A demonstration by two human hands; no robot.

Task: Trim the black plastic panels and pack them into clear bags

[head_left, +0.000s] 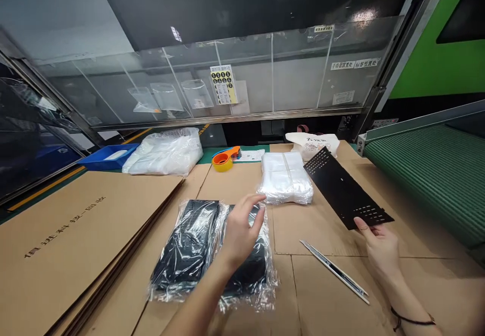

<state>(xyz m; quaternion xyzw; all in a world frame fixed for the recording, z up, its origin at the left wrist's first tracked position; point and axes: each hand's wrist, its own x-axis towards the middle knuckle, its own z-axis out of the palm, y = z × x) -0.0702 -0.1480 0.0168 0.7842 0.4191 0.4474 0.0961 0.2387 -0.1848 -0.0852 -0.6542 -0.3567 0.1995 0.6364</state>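
Observation:
My right hand [381, 247] pinches the near corner of a flat black perforated plate [341, 187], with rows of slots at both ends, and holds it tilted above the cardboard. Over the bagged black pieces [189, 245] hovers my left hand [242, 227], its thumb and fingers apart with nothing between them. Those pieces lie in two side-by-side stacks wrapped in clear plastic; my left hand and forearm cover part of the right one. A stack of clear plastic bags [286, 177] sits just beyond my left fingertips. Below the plate lies a slim white and black tool [335, 271], possibly tweezers.
Flat cardboard sheets [87, 225] are piled at the left. Along the back stand a blue tray [109, 156], a bulky plastic bag [164, 151], an orange tape dispenser [226, 158] and a white printed pouch [312, 145]. A green ribbed conveyor belt [428, 149] borders the right side.

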